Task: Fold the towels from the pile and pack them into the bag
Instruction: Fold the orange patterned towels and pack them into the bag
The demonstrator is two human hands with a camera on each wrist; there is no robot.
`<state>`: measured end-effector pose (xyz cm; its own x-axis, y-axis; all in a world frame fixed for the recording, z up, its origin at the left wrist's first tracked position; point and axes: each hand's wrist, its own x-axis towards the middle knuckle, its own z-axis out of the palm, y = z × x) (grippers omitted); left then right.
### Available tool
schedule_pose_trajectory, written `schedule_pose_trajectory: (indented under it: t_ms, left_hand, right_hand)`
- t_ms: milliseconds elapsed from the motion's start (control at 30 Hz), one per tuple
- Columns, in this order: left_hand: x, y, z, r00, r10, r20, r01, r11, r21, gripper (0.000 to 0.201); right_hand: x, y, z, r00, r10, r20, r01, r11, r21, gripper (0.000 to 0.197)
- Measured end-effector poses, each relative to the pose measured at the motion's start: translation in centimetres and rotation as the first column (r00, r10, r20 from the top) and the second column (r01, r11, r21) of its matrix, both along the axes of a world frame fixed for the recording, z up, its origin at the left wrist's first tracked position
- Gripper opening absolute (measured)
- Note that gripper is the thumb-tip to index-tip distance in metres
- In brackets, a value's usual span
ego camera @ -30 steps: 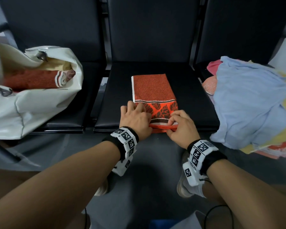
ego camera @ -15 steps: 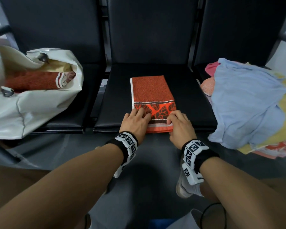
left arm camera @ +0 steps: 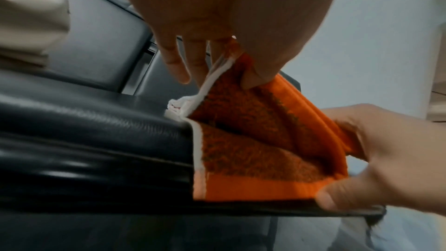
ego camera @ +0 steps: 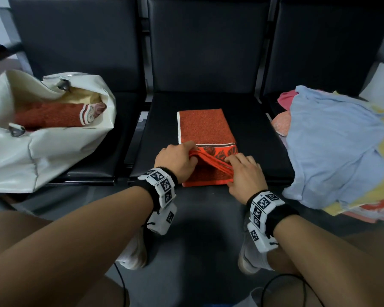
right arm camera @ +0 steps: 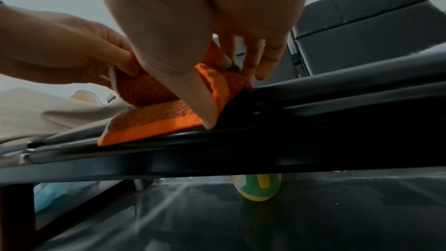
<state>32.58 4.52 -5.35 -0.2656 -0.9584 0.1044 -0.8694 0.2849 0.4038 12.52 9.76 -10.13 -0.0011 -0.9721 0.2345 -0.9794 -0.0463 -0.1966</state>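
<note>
The near end of the orange towel [ego camera: 206, 134], flat on the middle seat [ego camera: 253, 138] half a second ago, is now lifted, pinched by the left hand [ego camera: 175, 158] and right hand [ego camera: 244, 173]. A further fold is judged begun; the bag [ego camera: 53, 147] awaits.

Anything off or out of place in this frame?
Mostly tidy. The orange towel lies slightly skewed on the middle seat, its near edge overhanging the front. A ball sits on the floor under the bench. No spills or damage visible.
</note>
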Motion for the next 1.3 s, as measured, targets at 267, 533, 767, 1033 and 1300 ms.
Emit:
schedule_pose_trajectory:
  t_ms: [267,533,767,1033,1300]
  left_hand:
    - [0.7,0.1,-2.6,0.946,-0.208,0.249,0.198,0.978,0.066,0.030]
    - [0.1,0.6,-4.2,0.905,-0.193,0.380,0.245,0.965,-0.094,0.043]
    - [0.1,1.0,-2.4,0.962,-0.128,0.241,0.146,0.988,-0.058,0.028]
    - [0.8,0.8,-0.3,0.999,0.021,0.026,-0.022,0.998,0.051,0.021]
    - [2.0,-0.5,2.3,0.988,0.042,-0.147,-0.035,0.998,0.046,0.011]
  right_hand:
    - [0.3,0.6,-0.7,0.991,0.027,-0.130,-0.023,0.999,0.030,0.084]
    - [0.4,0.7,-2.1,0.996,0.018,-0.086,-0.032,0.984,-0.175,0.055]
    - [0.7,1.1,-1.8,1.000,0.005,-0.007,-0.006,0.982,-0.189,0.041]
    - [-0.6,1.4,-0.8,0.982,0.163,0.096,-0.141,0.969,-0.205,0.033]
    - [-1.0,-0.7,2.9,0.964,0.170,0.204,-0.124,0.967,-0.222,0.029]
